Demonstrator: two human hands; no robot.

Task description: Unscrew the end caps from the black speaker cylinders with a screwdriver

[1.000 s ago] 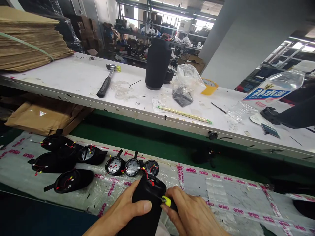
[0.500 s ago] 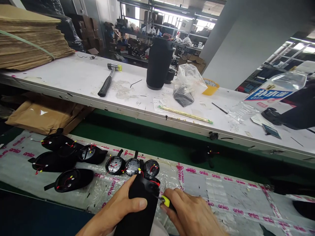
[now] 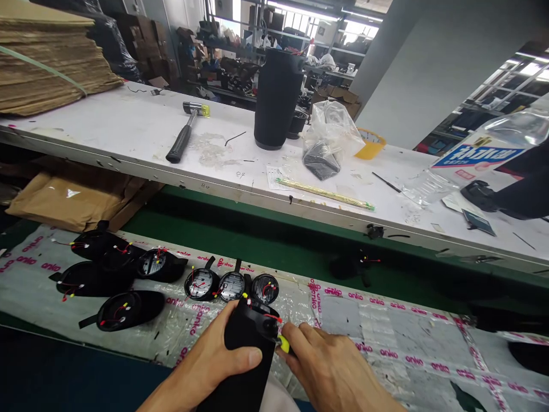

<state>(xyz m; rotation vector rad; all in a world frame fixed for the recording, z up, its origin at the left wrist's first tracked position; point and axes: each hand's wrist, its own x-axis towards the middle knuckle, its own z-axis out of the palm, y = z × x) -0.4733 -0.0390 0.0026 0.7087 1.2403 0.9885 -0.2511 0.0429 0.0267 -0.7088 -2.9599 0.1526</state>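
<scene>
My left hand [image 3: 225,349] is wrapped round a black fabric-covered cylindrical housing [image 3: 246,366], thumb lying along its near side. The open top end of the housing tilts away from me, and red wires with small connectors stick out there. My right hand [image 3: 330,357] is closed on a yellow-handled tool [image 3: 283,344]. Its short metal tip meets the right side of the housing near the top rim; most of the handle is hidden in my fingers, so its exact kind is unclear. Just beyond stand similar round black housings [image 3: 232,285] with wires showing inside.
More black housings [image 3: 128,312] lie to the left on the plastic-covered lower surface [image 3: 394,337]. The white shelf [image 3: 240,166] above bears a mallet [image 3: 184,134], a tall black cylinder [image 3: 277,100], a plastic bag [image 3: 328,137], a yellow-green rod [image 3: 326,194] and a plastic bottle [image 3: 476,154]. Stacked cardboard [image 3: 43,63] stands far left.
The tool and my right hand have shifted slightly up towards the rim of the housing. My left hand keeps its hold. The whole view has shifted a little.
</scene>
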